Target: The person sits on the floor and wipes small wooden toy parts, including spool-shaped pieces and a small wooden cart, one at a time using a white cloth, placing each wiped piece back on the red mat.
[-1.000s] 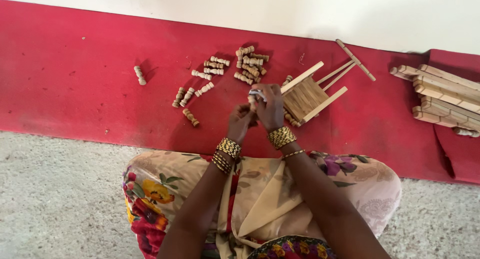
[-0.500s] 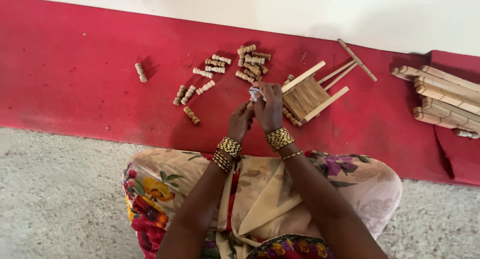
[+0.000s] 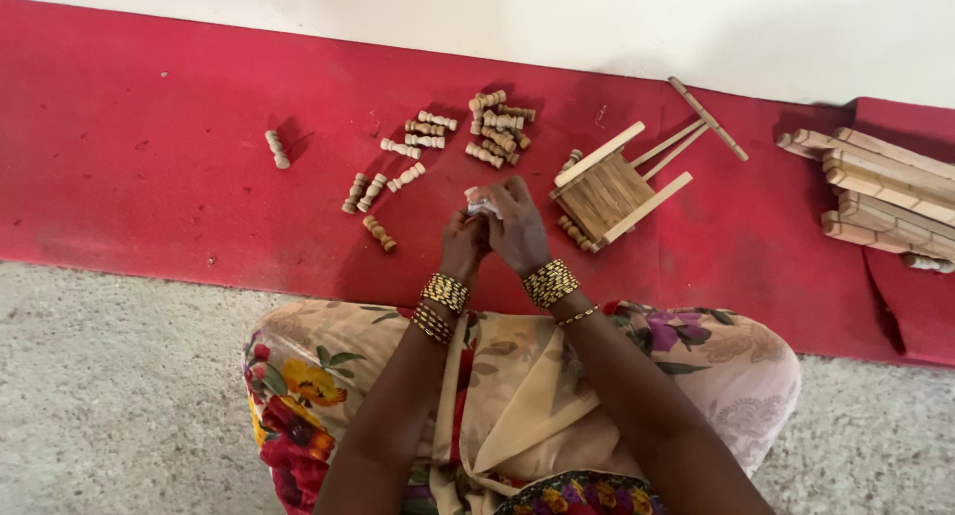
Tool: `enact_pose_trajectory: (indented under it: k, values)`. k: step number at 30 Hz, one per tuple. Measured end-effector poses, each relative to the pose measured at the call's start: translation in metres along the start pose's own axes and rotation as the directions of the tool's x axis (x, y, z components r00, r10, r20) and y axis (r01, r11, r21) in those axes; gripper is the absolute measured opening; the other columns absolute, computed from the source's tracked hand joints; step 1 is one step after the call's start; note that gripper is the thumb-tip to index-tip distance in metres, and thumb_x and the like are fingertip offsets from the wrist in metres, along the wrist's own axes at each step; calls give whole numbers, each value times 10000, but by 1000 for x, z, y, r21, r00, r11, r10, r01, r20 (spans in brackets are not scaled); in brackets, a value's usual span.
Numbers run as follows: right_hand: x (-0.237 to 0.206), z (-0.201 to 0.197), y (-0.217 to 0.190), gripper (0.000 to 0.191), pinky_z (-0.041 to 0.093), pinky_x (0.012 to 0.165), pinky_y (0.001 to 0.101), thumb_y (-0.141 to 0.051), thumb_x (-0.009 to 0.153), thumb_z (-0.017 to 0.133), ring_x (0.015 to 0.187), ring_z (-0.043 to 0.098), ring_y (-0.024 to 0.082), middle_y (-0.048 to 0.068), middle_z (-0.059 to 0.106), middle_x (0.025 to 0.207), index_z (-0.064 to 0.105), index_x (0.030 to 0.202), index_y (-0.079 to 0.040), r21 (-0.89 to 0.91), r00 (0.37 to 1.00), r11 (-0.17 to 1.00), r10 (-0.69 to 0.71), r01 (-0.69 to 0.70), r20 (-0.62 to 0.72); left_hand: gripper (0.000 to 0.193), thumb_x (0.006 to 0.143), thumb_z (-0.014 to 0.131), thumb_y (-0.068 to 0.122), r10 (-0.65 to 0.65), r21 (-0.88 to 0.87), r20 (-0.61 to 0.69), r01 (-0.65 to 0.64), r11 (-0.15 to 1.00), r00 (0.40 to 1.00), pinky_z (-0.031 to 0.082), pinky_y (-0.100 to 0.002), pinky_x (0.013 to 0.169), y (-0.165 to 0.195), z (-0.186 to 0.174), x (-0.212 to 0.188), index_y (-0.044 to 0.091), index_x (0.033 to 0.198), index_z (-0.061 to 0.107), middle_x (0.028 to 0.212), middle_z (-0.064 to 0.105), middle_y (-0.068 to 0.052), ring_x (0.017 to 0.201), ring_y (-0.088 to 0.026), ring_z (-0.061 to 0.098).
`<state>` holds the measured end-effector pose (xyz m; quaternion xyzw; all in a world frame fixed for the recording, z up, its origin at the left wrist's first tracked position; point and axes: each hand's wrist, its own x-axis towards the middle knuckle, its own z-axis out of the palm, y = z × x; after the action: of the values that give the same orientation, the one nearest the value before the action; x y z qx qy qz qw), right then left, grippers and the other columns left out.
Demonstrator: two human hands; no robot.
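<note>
My left hand and my right hand are pressed together over the red mat, both closed on a small pale object that pokes out between the fingers; what it is cannot be told. Beaded bangles sit on both wrists. Just right of my hands lies a small wooden chair frame on its side. Several short turned wooden pegs are scattered on the mat beyond and left of my hands.
A lone peg lies further left on the mat. Stacked wooden slats rest at the right edge. A white wall borders the mat at the back; grey carpet lies in front. My lap is covered by floral cloth.
My hands have stayed together over the same spot, with only slight finger movement on the small object. Nothing else has shifted.
</note>
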<state>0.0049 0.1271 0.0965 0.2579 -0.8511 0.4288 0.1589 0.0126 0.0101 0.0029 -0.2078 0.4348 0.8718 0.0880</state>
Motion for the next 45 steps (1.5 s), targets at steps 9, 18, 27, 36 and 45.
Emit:
enact_pose_trajectory:
  k: [9, 18, 27, 36, 45]
  values:
    - [6, -15, -3, 301, 563, 782, 394, 49, 911, 684, 935, 674, 311, 151, 617, 1110, 639, 1193, -44, 11, 988, 1000, 27, -26, -155, 270, 1089, 532, 271, 195, 274, 169, -236, 932, 966, 308, -231, 392, -5, 4, -1, 28, 1151, 634, 683, 541, 8, 469, -57, 407]
    - [6, -7, 18, 242, 596, 805, 375, 1, 926, 699, 959, 686, 270, 140, 642, 1130, 665, 1161, -47, 1, 947, 989, 143, -149, -288, 436, 979, 509, 207, 151, 93, 204, -173, 981, 967, 404, -217, 458, -8, -6, 13, 65, 1367, 647, 733, 596, 9, 511, -55, 446]
    - [-3, 6, 13, 278, 588, 803, 381, 37, 909, 662, 1014, 652, 289, 151, 604, 1146, 676, 1161, -81, -78, 989, 997, -2, -10, -147, 243, 1058, 594, 207, 555, 646, 149, -506, 571, 818, 537, -253, 644, 7, 5, -8, -4, 1111, 704, 822, 736, -78, 712, -83, 675]
    - [-1, -6, -8, 231, 562, 811, 437, 4, 937, 674, 968, 659, 325, 150, 604, 1092, 666, 1159, -59, 8, 994, 999, 43, -42, -105, 214, 958, 754, 142, 676, 664, 94, -552, 505, 731, 577, -280, 665, 3, 12, -14, -22, 1031, 637, 866, 746, -114, 744, -141, 726]
    - [0, -5, 7, 225, 562, 845, 422, 22, 903, 687, 994, 669, 352, 149, 644, 1133, 677, 1113, -57, -18, 979, 996, 88, -93, -185, 317, 973, 693, -14, 411, 23, 151, -419, 908, 899, 612, -337, 956, -6, -2, 8, -96, 1277, 658, 1162, 736, -161, 1041, -214, 727]
